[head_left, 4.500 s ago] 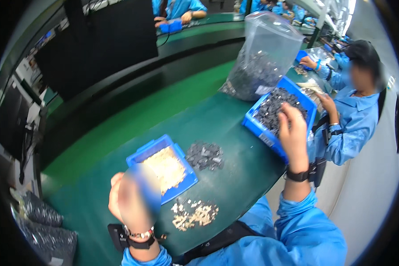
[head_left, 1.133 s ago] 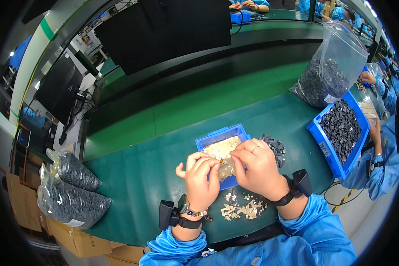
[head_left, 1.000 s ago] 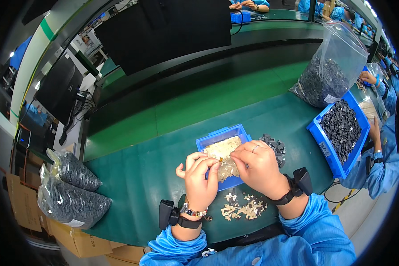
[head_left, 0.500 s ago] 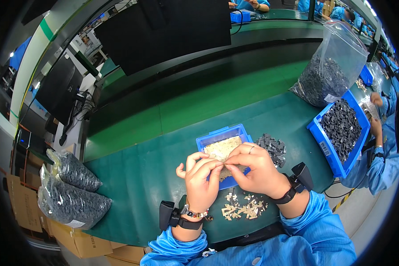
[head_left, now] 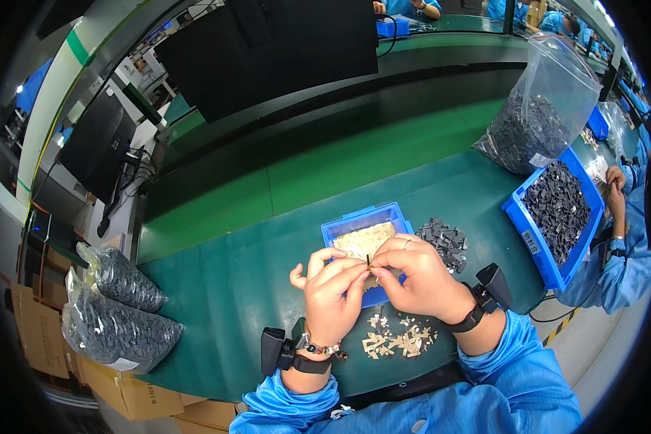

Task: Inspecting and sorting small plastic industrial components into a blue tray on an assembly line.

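1. The green table (head_left: 217,289) runs wide from left to right, and the person in blue sleeves stands at its near edge, both hands raised over the middle of it.
2. Far right, a big clear bag of dark parts (head_left: 539,116) stands upright; just near of it lies a large blue tray of dark parts (head_left: 557,213), where a co-worker's hand (head_left: 615,181) is busy at the right edge.
3. Near left, two sealed bags of dark parts (head_left: 116,311) lie at the table's corner, above cardboard boxes.
4. Dead centre, a small blue tray (head_left: 362,220) holds pale tan pieces; a loose heap of dark parts (head_left: 445,242) sits just to its right.
5. Near the person, a scatter of tan finished pieces (head_left: 398,340) lies on the table under the wrists.
6. The left hand (head_left: 329,289) has its grip pressed together, thumb and forefinger pinching toward the right.
7. The right hand (head_left: 419,278), ring on one finger, pinches back toward the left; the two sets of fingertips meet.
8. Between them sits the small dark part (head_left: 369,262), pinched from both sides, long axis upright, held above the small tray's near edge. It lies right of the left grip and left of the right, neither hand nearer.
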Available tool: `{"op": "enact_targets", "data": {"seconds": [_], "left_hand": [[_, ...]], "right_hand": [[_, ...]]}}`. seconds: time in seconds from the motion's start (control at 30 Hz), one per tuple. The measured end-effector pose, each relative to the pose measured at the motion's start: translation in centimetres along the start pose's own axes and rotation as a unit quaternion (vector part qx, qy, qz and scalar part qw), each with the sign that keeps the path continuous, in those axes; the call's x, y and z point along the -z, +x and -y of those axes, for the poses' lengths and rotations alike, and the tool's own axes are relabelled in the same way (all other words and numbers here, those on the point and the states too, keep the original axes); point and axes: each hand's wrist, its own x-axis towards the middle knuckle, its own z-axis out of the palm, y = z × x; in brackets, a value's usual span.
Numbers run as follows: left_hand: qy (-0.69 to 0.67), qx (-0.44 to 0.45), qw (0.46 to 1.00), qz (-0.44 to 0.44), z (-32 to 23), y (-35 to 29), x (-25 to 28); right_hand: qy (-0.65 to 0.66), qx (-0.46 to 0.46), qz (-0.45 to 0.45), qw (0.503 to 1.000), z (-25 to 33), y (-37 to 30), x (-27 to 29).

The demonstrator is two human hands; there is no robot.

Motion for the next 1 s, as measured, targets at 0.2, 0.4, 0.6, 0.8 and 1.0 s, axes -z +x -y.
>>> {"op": "enact_targets", "data": {"seconds": [0.2,0.4,0.6,0.8,1.0], "left_hand": [[-0.004,-0.002,1.000,0.010,0.0,0.1,0.2],[0.030,0.040,0.998,-0.026,0.4,0.2,0.3],[0.092,0.047,0.994,-0.021,0.7,0.1,-0.1],[0.088,0.058,0.994,-0.026,0.5,0.1,0.4],[0.078,0.082,0.993,-0.023,0.0,0.2,0.5]], "right_hand": [[-0.008,-0.003,0.007,1.000,0.2,0.0,0.1],[-0.077,-0.008,-0.082,0.994,-0.2,0.3,0.8],[-0.081,-0.015,-0.116,0.990,-0.8,0.2,1.2],[-0.074,-0.003,-0.098,0.992,-0.5,0.2,0.8],[-0.101,0.022,-0.081,0.991,-0.1,0.1,0.8]]}}
